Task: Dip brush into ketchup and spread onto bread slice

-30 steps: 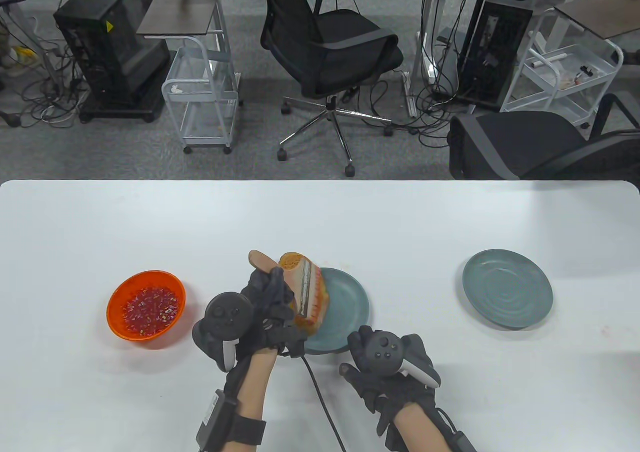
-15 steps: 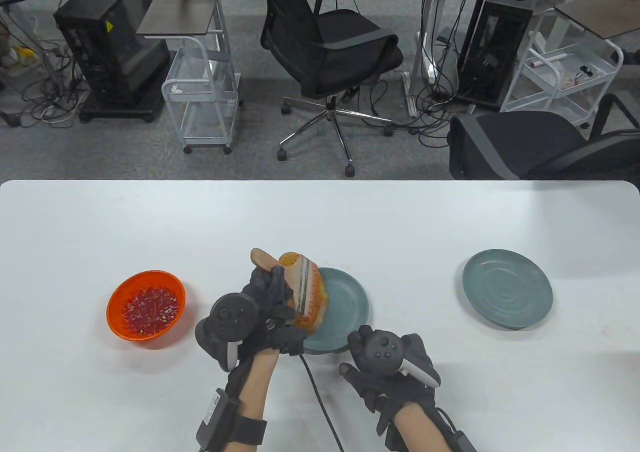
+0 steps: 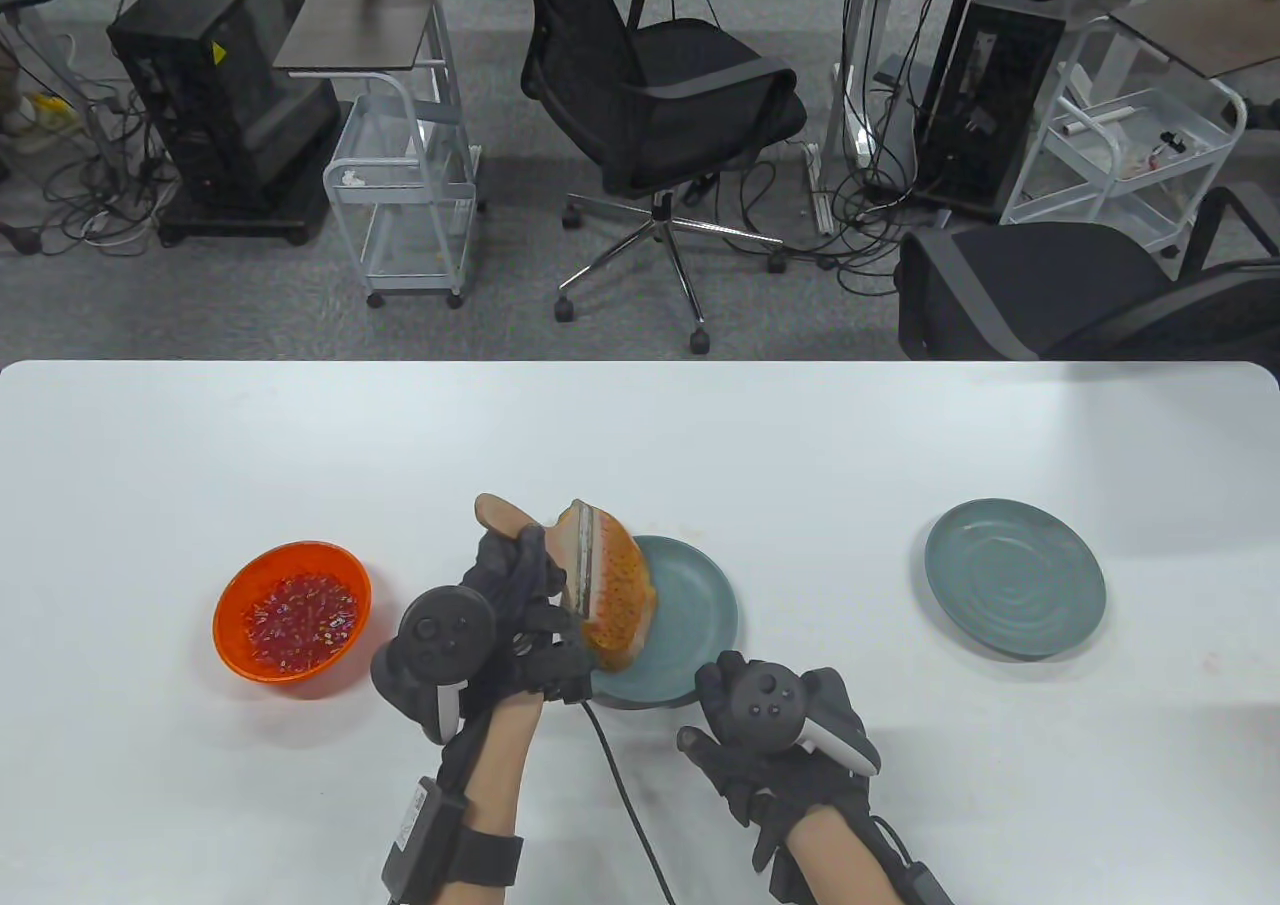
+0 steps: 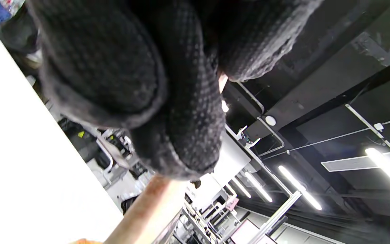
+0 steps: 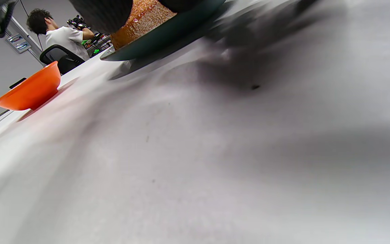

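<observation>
My left hand (image 3: 535, 590) grips a flat brush (image 3: 582, 550) by its wooden handle (image 3: 497, 513), which also shows in the left wrist view (image 4: 147, 210) below my gloved fingers (image 4: 181, 118). The brush head lies against an orange-smeared bread slice (image 3: 620, 595) that stands tilted on the left edge of a teal plate (image 3: 700, 595). The orange bowl of ketchup (image 3: 292, 610) sits to the left of my left hand. My right hand (image 3: 715, 720) rests on the table at the plate's front edge and holds nothing. The right wrist view shows the bread (image 5: 141, 17), plate (image 5: 168, 37) and bowl (image 5: 32, 89).
A second teal plate (image 3: 1015, 577) sits at the right of the white table (image 3: 640, 425). A black cable (image 3: 630, 805) runs from my left hand to the front edge. Office chairs and carts stand beyond the far edge.
My left hand has shifted a little left with the brush. The brush head has slid toward the bread's left edge, so more of the orange face shows. My right hand has not moved.
</observation>
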A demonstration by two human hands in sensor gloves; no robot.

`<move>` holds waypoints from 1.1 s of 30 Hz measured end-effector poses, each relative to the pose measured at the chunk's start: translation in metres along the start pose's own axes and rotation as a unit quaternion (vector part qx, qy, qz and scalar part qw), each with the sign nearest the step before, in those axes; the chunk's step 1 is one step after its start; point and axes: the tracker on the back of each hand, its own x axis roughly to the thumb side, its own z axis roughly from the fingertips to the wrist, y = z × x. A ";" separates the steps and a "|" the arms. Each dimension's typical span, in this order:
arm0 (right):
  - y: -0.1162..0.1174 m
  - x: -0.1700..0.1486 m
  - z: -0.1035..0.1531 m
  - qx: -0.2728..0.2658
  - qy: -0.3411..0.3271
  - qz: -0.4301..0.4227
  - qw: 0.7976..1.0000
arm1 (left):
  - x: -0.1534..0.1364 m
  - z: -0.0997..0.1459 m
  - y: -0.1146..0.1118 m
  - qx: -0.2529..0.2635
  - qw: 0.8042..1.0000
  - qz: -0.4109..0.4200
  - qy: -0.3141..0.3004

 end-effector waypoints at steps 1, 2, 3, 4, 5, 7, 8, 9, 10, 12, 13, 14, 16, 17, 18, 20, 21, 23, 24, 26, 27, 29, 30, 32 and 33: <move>0.000 0.000 0.000 0.000 0.000 0.000 1.000 | -0.002 0.000 -0.004 -0.010 1.000 0.014 0.012; 0.000 0.000 0.000 0.000 -0.001 0.000 1.000 | -0.005 0.000 -0.007 -0.021 0.999 0.022 0.019; 0.000 0.000 0.000 0.000 -0.002 0.000 1.000 | -0.008 0.000 -0.009 -0.028 0.999 0.021 0.020; 0.000 0.000 0.000 0.000 -0.002 0.001 1.000 | -0.011 -0.001 -0.008 -0.030 0.999 0.008 0.024; 0.000 0.000 0.000 0.001 -0.002 0.001 1.000 | -0.013 -0.001 -0.007 -0.025 0.999 -0.005 0.026; 0.000 0.000 0.000 0.000 -0.002 0.000 1.000 | -0.017 -0.003 0.001 -0.005 0.999 -0.012 0.029; 0.000 0.000 0.000 0.001 -0.001 0.000 1.000 | -0.016 -0.004 0.006 0.015 0.999 -0.025 0.025; 0.000 0.000 0.000 0.001 -0.001 0.000 1.000 | -0.016 -0.005 0.010 0.027 0.999 -0.038 0.017; 0.000 0.000 0.000 0.001 -0.001 0.000 1.000 | -0.015 -0.005 0.015 0.038 0.998 -0.048 0.016; 0.000 0.000 0.000 0.001 0.000 -0.002 1.000 | -0.017 -0.005 0.017 0.035 0.999 -0.012 0.038; 0.000 0.000 0.000 0.001 0.001 -0.003 1.000 | -0.019 -0.005 0.015 0.028 0.998 0.017 0.049; 0.000 0.000 0.000 0.002 0.001 -0.003 1.000 | -0.021 -0.004 0.013 0.019 0.998 0.031 0.056; 0.000 0.001 0.000 0.002 0.002 -0.001 1.000 | -0.022 -0.003 0.005 0.000 0.997 0.043 0.065; 0.000 0.000 0.000 0.002 0.001 -0.001 1.000 | -0.023 -0.003 0.001 -0.009 0.996 0.046 0.070; 0.000 0.000 0.000 0.002 0.001 -0.001 1.000 | -0.024 -0.003 -0.003 -0.016 0.995 0.054 0.077; 0.000 -0.001 0.000 0.002 -0.001 -0.002 1.000 | -0.026 -0.003 -0.005 -0.019 0.995 0.053 0.085; 0.000 -0.002 0.000 0.002 -0.002 -0.004 1.000 | -0.027 -0.004 -0.003 -0.012 0.996 0.041 0.083; 0.000 -0.002 0.000 0.002 -0.002 -0.005 1.000 | -0.027 -0.005 0.003 0.012 0.998 0.003 0.068; 0.000 -0.002 0.000 0.002 -0.001 -0.005 1.000 | -0.026 -0.005 0.007 0.024 0.998 -0.009 0.061; 0.000 -0.001 0.000 0.004 0.000 -0.005 1.000 | -0.024 -0.005 0.015 0.059 0.996 -0.039 0.048; 0.000 0.000 0.000 0.005 0.001 -0.004 1.000 | -0.023 -0.005 0.016 0.056 0.997 -0.039 0.043; 0.000 0.000 -0.001 0.004 0.001 -0.003 1.000 | -0.023 -0.004 0.014 0.047 0.998 -0.007 0.045; 0.000 0.000 -0.001 0.004 0.001 -0.005 1.000 | -0.022 -0.004 0.011 0.037 0.998 0.012 0.049; 0.000 0.000 -0.001 0.004 0.001 -0.005 1.000 | -0.020 -0.002 0.004 0.007 0.998 0.036 0.052; 0.000 0.000 -0.001 0.004 0.001 -0.004 1.000 | -0.020 -0.001 -0.001 -0.004 0.997 0.046 0.057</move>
